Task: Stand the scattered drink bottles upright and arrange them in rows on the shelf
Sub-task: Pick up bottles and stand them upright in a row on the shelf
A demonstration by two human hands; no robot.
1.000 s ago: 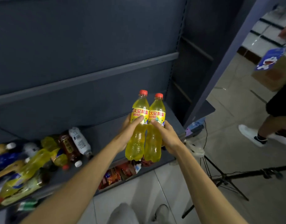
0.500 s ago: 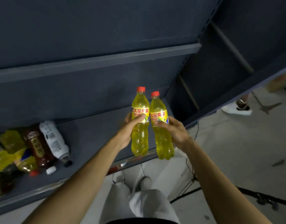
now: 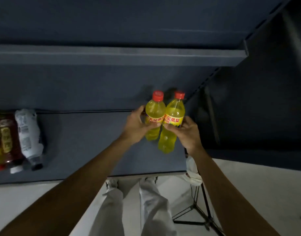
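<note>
Two yellow drink bottles with red caps stand side by side, upright, over the right end of the dark blue shelf (image 3: 88, 143). My left hand (image 3: 137, 127) grips the left yellow bottle (image 3: 154, 111) at its label. My right hand (image 3: 187, 133) grips the right yellow bottle (image 3: 174, 113) the same way. The two bottles touch each other. Whether their bases rest on the shelf board I cannot tell. At the shelf's left end a white bottle (image 3: 29, 135) and a brown tea bottle (image 3: 6, 142) lie flat among other bottles cut off by the frame edge.
An upper shelf board (image 3: 119, 55) hangs above the bottles. A dark side panel (image 3: 248, 108) closes the shelf on the right. A black tripod (image 3: 199, 212) stands on the pale floor at the lower right, beside my legs (image 3: 129, 210).
Both hands carried the two yellow bottles forward from in front of the shelf edge to over the shelf's right end. The view tilted downward and moved closer to the shelf.
</note>
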